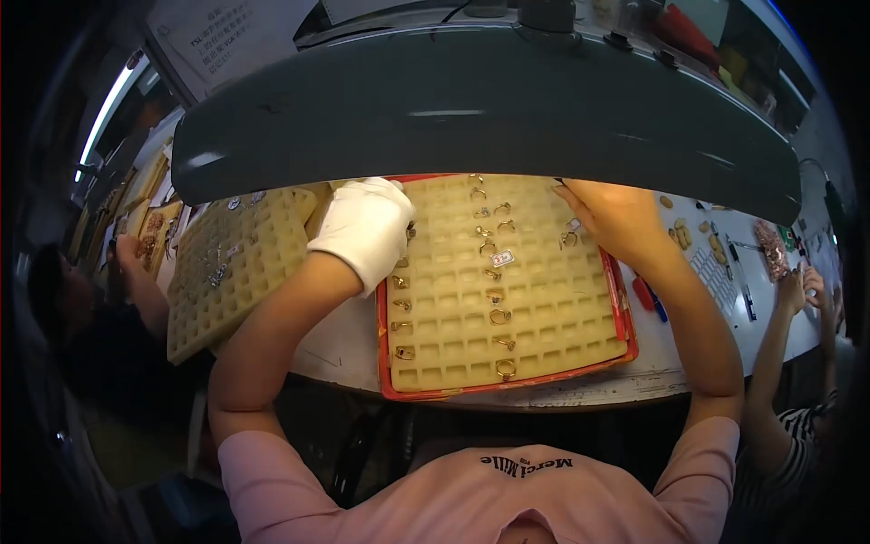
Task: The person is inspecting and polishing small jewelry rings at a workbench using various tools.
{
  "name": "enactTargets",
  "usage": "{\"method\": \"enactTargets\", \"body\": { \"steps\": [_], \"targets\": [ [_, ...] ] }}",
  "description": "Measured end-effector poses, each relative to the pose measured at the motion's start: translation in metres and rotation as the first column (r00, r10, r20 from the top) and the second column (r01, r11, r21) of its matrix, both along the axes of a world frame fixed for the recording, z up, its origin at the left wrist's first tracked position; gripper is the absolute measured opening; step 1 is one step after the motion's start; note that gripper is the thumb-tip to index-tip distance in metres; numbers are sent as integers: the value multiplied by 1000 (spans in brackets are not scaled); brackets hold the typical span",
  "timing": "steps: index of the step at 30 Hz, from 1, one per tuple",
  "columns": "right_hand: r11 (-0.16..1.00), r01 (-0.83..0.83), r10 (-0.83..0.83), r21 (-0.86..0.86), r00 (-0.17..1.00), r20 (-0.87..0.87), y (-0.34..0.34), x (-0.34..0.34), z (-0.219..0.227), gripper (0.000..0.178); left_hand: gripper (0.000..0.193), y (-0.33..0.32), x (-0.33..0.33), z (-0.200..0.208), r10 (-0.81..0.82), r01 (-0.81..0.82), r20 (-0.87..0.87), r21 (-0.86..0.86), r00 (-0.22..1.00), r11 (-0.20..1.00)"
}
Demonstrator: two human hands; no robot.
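My left hand (364, 227), in a white glove, rests at the far left edge of a yellow foam ring tray (562, 317) in a red-rimmed box. Its fingers are turned away, so their hold does not show. One ring (410, 232) peeks out beside the glove. My bare right hand (618, 218) is over the tray's far right side, its thumb and forefinger drawn together partly beneath the lamp; a small dark thing at their tips is unclear. Several gold-coloured rings (500, 316) stand in the slots, in a middle column and along the left side. A small white tag (502, 258) lies among them.
A wide dark lamp hood (480, 109) hangs low over the far part of the tray. At left, a second foam tray (240, 272) sits tilted, holding jewellery. To the right lie a pen (749, 302), finger cots (681, 233) and a bag (770, 249). People work on both sides.
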State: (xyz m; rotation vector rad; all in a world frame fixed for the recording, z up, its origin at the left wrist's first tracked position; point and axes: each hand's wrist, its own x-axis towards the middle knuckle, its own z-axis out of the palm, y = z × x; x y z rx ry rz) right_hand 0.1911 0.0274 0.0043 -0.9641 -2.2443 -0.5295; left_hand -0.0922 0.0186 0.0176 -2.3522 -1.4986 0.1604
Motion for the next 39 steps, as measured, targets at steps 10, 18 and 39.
{"method": "enactTargets", "body": {
  "steps": [10,18,39],
  "targets": [
    [901,-317,205,-295,912,-355,-49,9,-5,16,12,-31,82,2,-342,481,752,39,563,876],
    [968,-235,244,84,963,-114,-58,19,-17,9,21,-35,103,-5,399,505,832,-552,385,663],
    [946,-263,176,-192,909,-378,-63,20,-25,14,16,-41,104,-5,537,552,814,-559,223,618]
  ]
}}
